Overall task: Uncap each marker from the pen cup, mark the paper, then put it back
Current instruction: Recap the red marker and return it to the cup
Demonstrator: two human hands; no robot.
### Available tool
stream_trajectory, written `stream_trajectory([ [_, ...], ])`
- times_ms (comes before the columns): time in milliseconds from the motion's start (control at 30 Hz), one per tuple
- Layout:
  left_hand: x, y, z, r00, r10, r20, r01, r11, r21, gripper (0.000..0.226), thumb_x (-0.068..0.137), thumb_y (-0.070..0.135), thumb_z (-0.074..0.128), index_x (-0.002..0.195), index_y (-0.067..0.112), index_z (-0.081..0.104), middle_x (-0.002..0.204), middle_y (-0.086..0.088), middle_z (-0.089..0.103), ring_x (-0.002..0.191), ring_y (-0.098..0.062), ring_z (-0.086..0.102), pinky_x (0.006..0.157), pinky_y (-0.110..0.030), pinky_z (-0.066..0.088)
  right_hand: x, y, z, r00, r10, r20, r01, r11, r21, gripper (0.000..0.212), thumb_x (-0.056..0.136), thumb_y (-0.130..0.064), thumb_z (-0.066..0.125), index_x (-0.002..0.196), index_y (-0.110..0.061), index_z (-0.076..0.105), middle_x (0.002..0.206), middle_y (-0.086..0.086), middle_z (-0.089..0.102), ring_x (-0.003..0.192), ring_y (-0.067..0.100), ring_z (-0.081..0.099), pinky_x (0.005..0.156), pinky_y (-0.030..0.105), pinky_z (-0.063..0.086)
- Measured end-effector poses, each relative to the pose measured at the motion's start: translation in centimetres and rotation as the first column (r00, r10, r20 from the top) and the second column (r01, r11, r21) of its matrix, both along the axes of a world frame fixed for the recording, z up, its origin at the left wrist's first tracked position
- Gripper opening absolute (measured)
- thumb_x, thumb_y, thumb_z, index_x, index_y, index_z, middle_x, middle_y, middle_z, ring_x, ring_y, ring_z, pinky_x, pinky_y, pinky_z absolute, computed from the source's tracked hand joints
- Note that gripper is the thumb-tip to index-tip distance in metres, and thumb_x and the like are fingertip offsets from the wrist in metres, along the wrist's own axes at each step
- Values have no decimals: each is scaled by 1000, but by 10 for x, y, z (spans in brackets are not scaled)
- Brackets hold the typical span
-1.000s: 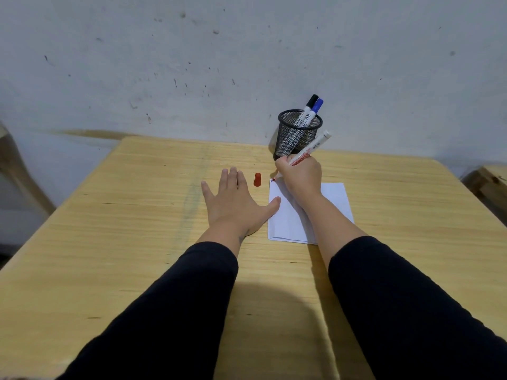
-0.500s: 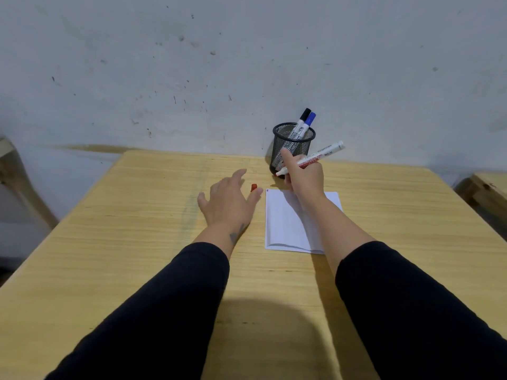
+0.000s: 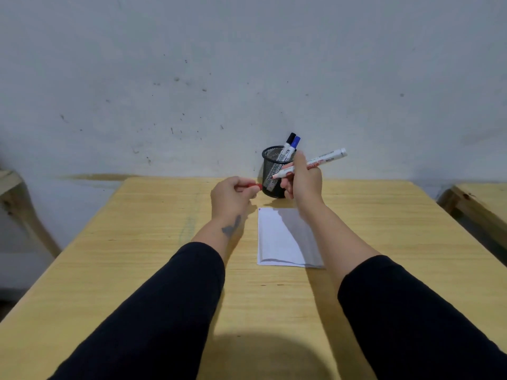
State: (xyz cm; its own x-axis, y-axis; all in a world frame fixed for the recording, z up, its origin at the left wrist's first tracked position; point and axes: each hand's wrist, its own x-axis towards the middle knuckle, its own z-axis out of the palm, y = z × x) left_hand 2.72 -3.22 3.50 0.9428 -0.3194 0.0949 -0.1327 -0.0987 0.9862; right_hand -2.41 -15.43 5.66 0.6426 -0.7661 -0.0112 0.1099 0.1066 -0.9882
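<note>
Two markers (image 3: 288, 148) stand in one pen cup (image 3: 274, 171) near the table's (image 3: 137, 256) far edge; right hand (image 3: 304, 182) grips a third marker (image 3: 315, 162), left hand (image 3: 233, 194) pinches one red cap (image 3: 253, 185); one paper (image 3: 279, 237).

pen cup (image 3: 275, 174) blocks far centre; table (image 3: 137, 242) left open

Both forearms covered by long black sleeves, plain, no visible logo, seam or cuff detail. Left sleeve (image 3: 164, 305) ends partway up the forearm; right sleeve (image 3: 411, 319) ends at a similar point, edge slightly rounded. Wrists and hands bare, no gloves, rings, watch or bracelet visible. Left hand (image 3: 233, 197): dark grey tattoo (image 3: 231, 227) on the wrist just below it, irregular elongated shape, design not legible. Right hand (image 3: 303, 182): no markings seen.
</note>
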Motion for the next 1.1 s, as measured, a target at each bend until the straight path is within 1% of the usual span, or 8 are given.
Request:
stream_trajectory([
  [100,-9,-1,12,997,-27,-70,18,990,-138,15,83,6,68,98,6,68,74,-1,68,69,-8,65,57,-12,50,-7,4,23,999,-3,45,3,1000,9,43,98,-34,42,66,-9,55,42,4,49,24,7,37,34,15,29],
  [200,-18,0,21,991,-68,-112,40,971,-235,11,86,3,64,89,14,66,77,-1,69,70,-8,66,63,-15,52,-14,8,37,997,-28,75,28,1000,1,42,96,-29,42,62,-8,53,38,2,48,24,8,36,31,14,28],
  [433,-36,4,39,975,-166,-147,93,908,-409,9,88,2,61,94,8,64,79,-3,68,60,1,66,58,-9,52,-31,17,52,997,2,78,4,997,-83,42,93,-26,39,59,-8,55,36,1,48,27,11,35,33,16,29],
  [600,-44,11,47,968,-230,-104,177,911,-372,11,88,3,61,91,11,67,80,-4,70,66,-3,65,63,-11,53,-35,24,55,998,43,43,-38,994,-106,39,92,-25,40,59,-10,54,42,4,48,30,12,37,37,18,30],
  [767,-48,13,48,969,-236,-69,203,925,-320,9,87,3,63,92,8,69,73,-5,68,57,-3,62,62,-11,54,-36,29,53,998,61,0,-61,995,-83,38,92,-23,38,59,-11,53,50,5,49,41,15,40,46,23,33],
  [900,-48,10,48,984,-176,-35,156,937,-311,12,87,1,63,84,12,68,60,4,70,53,-3,60,61,-12,54,-32,34,51,998,60,-4,-61,996,-60,36,92,-22,37,60,-10,51,46,4,45,31,10,36,40,18,32],
  [1033,-41,10,45,989,-138,53,146,967,-207,15,86,2,64,81,16,68,69,-5,67,58,-7,60,68,-17,55,-29,32,46,992,119,-48,-119,993,8,32,94,-24,38,69,-9,51,48,3,44,28,9,35,35,14,30],
  [1100,-36,13,42,994,-97,49,104,980,-172,10,86,4,64,84,13,69,71,-5,66,62,-10,60,69,-18,55,-27,28,44,983,157,-98,-157,988,11,25,94,-30,46,80,-9,51,56,2,48,30,6,38,33,11,29],
])
